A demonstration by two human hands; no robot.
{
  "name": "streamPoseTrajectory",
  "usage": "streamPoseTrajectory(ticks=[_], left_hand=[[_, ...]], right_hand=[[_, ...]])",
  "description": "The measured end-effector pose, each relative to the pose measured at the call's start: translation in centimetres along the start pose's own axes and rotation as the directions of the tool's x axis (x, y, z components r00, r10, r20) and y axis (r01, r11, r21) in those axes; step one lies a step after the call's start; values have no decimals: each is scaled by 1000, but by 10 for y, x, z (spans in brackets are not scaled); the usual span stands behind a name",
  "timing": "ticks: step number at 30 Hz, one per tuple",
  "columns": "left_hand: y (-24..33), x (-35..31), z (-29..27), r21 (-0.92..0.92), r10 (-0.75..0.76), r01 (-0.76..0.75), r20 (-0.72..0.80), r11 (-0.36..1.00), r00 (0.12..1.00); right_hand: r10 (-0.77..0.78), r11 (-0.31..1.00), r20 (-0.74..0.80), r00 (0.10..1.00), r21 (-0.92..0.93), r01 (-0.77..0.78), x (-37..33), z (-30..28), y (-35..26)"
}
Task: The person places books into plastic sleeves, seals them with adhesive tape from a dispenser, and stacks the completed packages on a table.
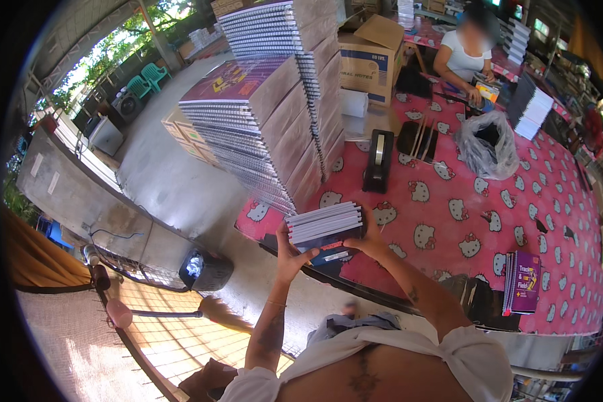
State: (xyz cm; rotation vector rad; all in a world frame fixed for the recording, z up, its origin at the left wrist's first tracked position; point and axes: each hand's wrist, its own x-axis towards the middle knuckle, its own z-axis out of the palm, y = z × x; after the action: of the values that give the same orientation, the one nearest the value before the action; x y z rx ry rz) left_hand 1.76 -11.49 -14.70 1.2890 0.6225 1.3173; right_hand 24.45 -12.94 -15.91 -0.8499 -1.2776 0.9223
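Note:
Between my two hands is a short stack of notebooks (324, 229), their white page edges facing up and a dark cover turned toward me. My left hand (292, 253) grips the stack's left end, thumb on the dark cover. At the right end, my right hand (367, 242) is closed round it too, its thumb also on the cover. The stack is held over the near left edge of the pink table (442, 201). Just beyond it rises a tall pile of spiral notebooks (248, 120) with purple covers.
A black tape dispenser (378, 164), a clear plastic bag (487, 146) and a cardboard box (368, 63) stand on the table. Purple booklets (522, 283) lie at the near right. Across the table sits a person in white (463, 57). A black bin (206, 269) is at floor level, left.

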Motion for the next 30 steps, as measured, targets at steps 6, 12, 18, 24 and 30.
streamPoseTrajectory(ticks=[6,12,18,24,30], left_hand=[[2,11,-10,44,-133,129,91,991,987],[0,14,-24,217,-189,149,177,965,966],[122,51,31,729,190,-352,299,586,935],[101,43,69,772,110,-623,613,131,783],[102,59,68,754,-32,-657,657,-8,753]], right_hand=[[71,997,-52,996,9,-70,-7,5,-1],[117,991,7,993,-59,-116,-3,9,-9],[237,946,122,964,-253,-201,1,-21,-39],[205,941,118,971,-296,-163,0,-2,-32],[171,948,32,985,-279,-155,2,-9,-34]])
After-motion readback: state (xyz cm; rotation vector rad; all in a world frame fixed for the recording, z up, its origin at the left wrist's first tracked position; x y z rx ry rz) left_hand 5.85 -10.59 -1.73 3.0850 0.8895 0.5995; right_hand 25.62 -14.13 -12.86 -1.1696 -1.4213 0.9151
